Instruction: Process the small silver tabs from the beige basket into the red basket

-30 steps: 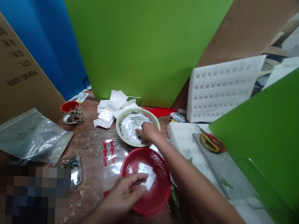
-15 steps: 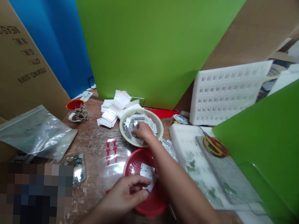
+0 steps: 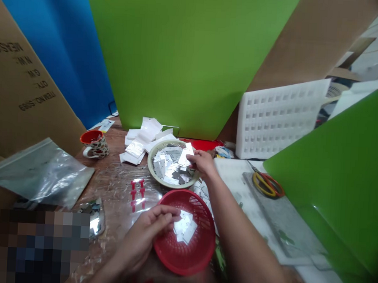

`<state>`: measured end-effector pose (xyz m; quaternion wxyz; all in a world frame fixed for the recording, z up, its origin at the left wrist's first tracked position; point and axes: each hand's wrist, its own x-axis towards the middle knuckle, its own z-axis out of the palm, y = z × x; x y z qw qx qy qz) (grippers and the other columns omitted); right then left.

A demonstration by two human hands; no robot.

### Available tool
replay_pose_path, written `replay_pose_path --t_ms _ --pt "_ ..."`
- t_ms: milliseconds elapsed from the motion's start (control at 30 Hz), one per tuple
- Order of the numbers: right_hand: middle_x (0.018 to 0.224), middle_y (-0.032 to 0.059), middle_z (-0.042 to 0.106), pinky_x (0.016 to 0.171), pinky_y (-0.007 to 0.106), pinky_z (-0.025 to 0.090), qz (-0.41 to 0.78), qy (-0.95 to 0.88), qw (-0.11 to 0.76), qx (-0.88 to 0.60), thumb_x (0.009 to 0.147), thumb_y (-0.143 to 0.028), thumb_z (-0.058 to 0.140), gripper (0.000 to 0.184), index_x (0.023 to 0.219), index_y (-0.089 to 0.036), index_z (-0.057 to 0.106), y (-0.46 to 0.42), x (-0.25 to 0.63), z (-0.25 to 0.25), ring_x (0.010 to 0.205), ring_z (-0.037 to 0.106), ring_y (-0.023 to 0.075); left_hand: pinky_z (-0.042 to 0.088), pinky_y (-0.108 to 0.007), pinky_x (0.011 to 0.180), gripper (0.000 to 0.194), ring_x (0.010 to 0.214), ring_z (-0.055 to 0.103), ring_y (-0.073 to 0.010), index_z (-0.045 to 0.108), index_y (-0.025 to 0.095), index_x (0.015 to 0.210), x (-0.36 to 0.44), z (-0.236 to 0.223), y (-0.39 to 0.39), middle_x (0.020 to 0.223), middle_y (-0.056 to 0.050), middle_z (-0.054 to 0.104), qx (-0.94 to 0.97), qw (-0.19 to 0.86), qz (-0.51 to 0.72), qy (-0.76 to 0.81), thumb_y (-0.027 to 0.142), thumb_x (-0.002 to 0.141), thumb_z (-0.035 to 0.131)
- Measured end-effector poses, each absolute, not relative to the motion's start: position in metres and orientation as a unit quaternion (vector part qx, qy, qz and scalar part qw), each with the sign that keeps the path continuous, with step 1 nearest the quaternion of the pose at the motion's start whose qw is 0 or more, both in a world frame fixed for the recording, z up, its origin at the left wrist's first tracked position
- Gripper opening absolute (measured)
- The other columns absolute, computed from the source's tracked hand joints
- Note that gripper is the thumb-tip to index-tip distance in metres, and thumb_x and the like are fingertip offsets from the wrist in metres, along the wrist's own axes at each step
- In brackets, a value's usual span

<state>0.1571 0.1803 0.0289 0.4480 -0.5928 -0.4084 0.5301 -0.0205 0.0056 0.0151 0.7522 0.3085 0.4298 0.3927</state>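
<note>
My right hand (image 3: 204, 163) pinches a flat, pale metal plate (image 3: 185, 155) over the right side of the cream basket (image 3: 151, 168). That basket holds many loose metal plates (image 3: 167, 163), some bright, some grey. Nearer to me stands a red basket (image 3: 202, 254) with several flat plates (image 3: 187, 230) lying inside. My left hand (image 3: 151, 226) hangs over its left rim, thumb and fingers pressed together; whatever may be between them I cannot make out.
Red plastic pieces (image 3: 137, 193) lie in two rows left of the baskets. White packets (image 3: 143, 141) are piled behind, near a mug (image 3: 95, 144). Yellow-and-orange-handled scissors (image 3: 267, 184) rest on a grey slab (image 3: 286, 222) at right. A green panel (image 3: 193, 61) stands at the back.
My right hand has moved right and lifted a plate out of the cream basket's pile. My left hand has shifted left and up, its fingers closing. The camera view has moved slightly.
</note>
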Motion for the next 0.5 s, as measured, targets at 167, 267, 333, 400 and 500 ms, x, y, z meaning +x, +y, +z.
replay_pose_path --t_ms 167,267,333,400,500 --pt "0.059 -0.0021 0.064 0.039 0.018 0.044 0.619 -0.401 0.406 -0.54 0.066 -0.013 0.075 0.02 0.077 -0.017 0.059 0.127 0.149 0.048 0.044 0.055 0.0088 0.039 -0.038 0.103 0.033 0.12 0.053 -0.022 0.063 0.021 0.116 -0.008 0.027 0.023 0.128 -0.009 0.06 0.129 0.795 0.506 0.307 0.038 0.09 0.054" --pt "0.058 -0.0029 0.063 0.037 0.019 0.041 0.666 -0.432 0.327 -0.513 0.067 -0.019 0.074 0.021 0.083 -0.018 0.061 0.086 0.136 0.046 0.041 0.054 0.0103 0.044 -0.046 0.098 0.041 0.1 0.063 -0.0221 0.059 0.02 0.123 -0.001 0.028 0.027 0.112 -0.009 0.068 0.054 0.825 0.502 0.253 0.044 0.091 0.048" --pt "0.066 -0.0017 0.065 0.045 0.021 0.045 0.631 -0.503 0.295 -0.511 0.074 -0.024 0.069 0.013 0.084 -0.018 0.064 0.065 0.133 0.042 0.05 0.057 0.0107 0.046 -0.047 0.096 0.039 0.095 0.065 -0.0208 0.054 0.022 0.129 0.003 0.025 0.025 0.108 -0.007 0.07 0.013 0.83 0.493 0.261 0.036 0.093 0.048" --pt "0.079 0.0009 0.067 0.059 0.024 0.049 0.533 -0.594 0.296 -0.525 0.079 -0.026 0.065 0.01 0.084 -0.019 0.069 0.053 0.134 0.038 0.065 0.061 0.0129 0.046 -0.044 0.098 0.042 0.101 0.065 -0.0198 0.047 0.025 0.136 0.006 0.02 0.02 0.114 -0.006 0.069 -0.01 0.827 0.49 0.275 0.028 0.095 0.046" --pt "0.093 0.0039 0.065 0.073 0.028 0.049 0.405 -0.667 0.314 -0.541 0.082 -0.025 0.063 0.013 0.09 -0.022 0.072 0.043 0.143 0.035 0.083 0.061 0.0168 0.044 -0.041 0.102 0.048 0.112 0.061 -0.0207 0.039 0.026 0.142 0.006 0.013 0.012 0.127 -0.007 0.063 -0.014 0.824 0.494 0.277 0.026 0.095 0.044"
